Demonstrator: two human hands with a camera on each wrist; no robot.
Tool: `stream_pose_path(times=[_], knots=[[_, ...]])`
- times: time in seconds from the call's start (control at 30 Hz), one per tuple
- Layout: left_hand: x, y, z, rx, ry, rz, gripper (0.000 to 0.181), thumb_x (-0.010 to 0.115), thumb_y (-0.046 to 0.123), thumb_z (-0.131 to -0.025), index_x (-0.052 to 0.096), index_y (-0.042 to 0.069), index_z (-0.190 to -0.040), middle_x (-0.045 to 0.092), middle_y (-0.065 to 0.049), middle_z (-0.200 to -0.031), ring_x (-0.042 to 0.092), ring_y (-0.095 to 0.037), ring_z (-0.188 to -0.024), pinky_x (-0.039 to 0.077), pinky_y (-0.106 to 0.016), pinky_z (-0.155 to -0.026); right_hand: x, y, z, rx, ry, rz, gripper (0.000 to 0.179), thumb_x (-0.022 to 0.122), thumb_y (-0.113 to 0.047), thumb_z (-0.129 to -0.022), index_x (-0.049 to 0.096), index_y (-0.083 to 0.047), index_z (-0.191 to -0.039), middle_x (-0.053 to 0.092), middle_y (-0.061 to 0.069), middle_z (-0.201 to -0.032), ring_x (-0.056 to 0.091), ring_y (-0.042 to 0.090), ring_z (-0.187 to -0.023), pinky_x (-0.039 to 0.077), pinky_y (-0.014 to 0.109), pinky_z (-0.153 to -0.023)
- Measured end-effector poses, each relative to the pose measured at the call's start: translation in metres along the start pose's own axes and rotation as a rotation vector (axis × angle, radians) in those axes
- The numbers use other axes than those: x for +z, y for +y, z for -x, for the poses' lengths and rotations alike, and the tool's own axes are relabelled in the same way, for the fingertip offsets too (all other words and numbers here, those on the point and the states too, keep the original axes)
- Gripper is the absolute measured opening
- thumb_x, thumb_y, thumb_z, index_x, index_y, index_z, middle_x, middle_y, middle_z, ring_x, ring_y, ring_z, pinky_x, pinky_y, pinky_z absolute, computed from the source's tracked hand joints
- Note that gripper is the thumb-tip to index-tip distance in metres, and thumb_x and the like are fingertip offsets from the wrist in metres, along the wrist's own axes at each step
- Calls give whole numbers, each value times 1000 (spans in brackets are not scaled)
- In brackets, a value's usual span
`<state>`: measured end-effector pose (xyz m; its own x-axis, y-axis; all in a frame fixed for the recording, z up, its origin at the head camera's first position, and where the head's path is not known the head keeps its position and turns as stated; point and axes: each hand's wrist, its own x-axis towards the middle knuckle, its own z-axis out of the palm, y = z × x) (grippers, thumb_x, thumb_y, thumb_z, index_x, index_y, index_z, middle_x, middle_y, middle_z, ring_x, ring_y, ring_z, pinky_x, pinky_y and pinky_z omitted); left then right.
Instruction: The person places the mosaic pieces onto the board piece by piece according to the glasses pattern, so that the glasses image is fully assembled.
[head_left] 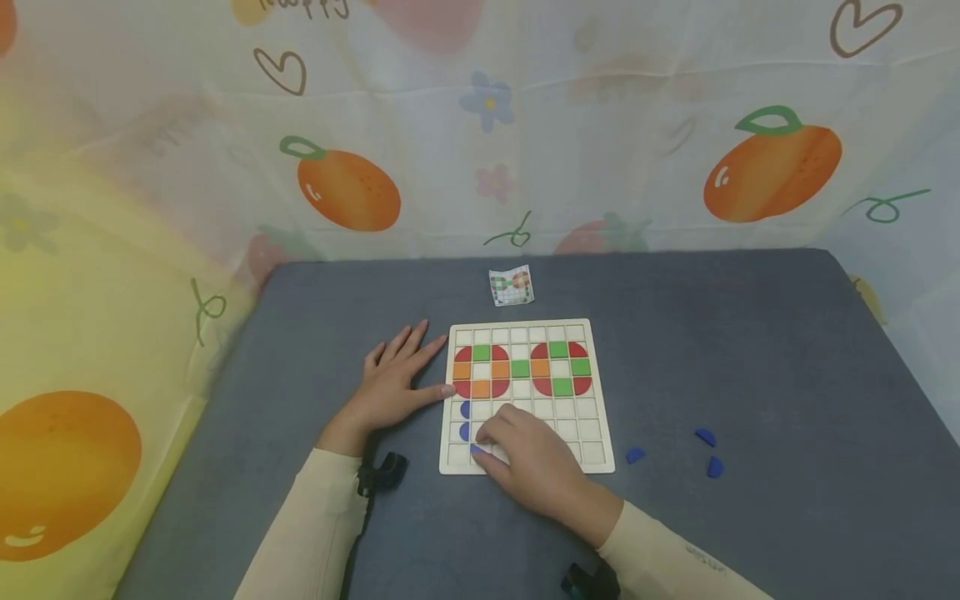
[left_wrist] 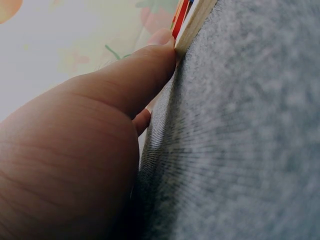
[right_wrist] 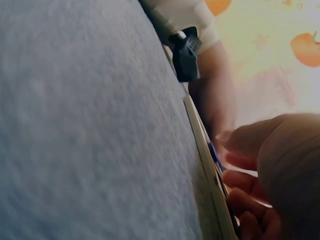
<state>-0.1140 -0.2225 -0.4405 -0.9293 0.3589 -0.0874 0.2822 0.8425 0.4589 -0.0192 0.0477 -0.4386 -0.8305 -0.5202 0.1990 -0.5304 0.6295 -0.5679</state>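
Observation:
A pale square grid board [head_left: 592, 450] lies on the table, with red, orange and green pieces forming two rounded rings joined by a green square [head_left: 520, 368]. Two blue half-round pieces [head_left: 465, 409] sit in its left part, one below the other. My left hand [head_left: 390, 392] lies spread at the board's left side, its thumb [left_wrist: 135, 75] touching the edge. Over the lower part of the board, my right hand [head_left: 536, 462] pinches a blue half-round piece [head_left: 476, 448] between thumb and forefinger. The fingers cover most of that piece.
To the right of the board lie three loose blue half-round pieces [head_left: 635, 455]. Behind it is a small printed card [head_left: 512, 286] with a coloured pattern. A grey cloth [head_left: 787, 375] covers the table, and a fruit-printed curtain [head_left: 600, 108] hangs behind.

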Motion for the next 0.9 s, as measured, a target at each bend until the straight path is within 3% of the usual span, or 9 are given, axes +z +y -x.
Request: stream_pose_path(times=[0.13,0.37,0.73,0.9], knots=[[0,1,0,2,4,-7,94,75,64,-96,37,24,-172,12,-7,-181,5,-35,-166,0,-68,-124,-10,2,2,36,-9,-118,20,82,-27,-100,75,-17,-115,64,-6,-104,60,10,-91,56,34,-85],[0,3,1,-9,3,-18,93,75,64,-96,37,25,-172,12,-7,-181,6,-35,-166,0,-68,-124,-35,8,3,90,8,-431,27,76,-32,-105,75,-14,-124,64,-10,-105,59,10,-84,53,33,-76],[2,-1,0,-16,-9,-10,96,72,70,-95,35,27,-172,9,-2,-182,2,-30,-167,-1,-66,-125,-67,44,22,37,62,-742,28,52,-15,-114,68,-3,-134,69,16,-117,64,30,-101,56,37,-86],[3,-1,0,-19,-7,-13,97,73,70,-94,35,27,-172,10,-2,-182,2,-30,-167,-2,-66,-125,-79,67,35,-8,101,-775,33,40,-8,-116,62,7,-134,63,28,-112,62,29,-100,53,33,-84]])
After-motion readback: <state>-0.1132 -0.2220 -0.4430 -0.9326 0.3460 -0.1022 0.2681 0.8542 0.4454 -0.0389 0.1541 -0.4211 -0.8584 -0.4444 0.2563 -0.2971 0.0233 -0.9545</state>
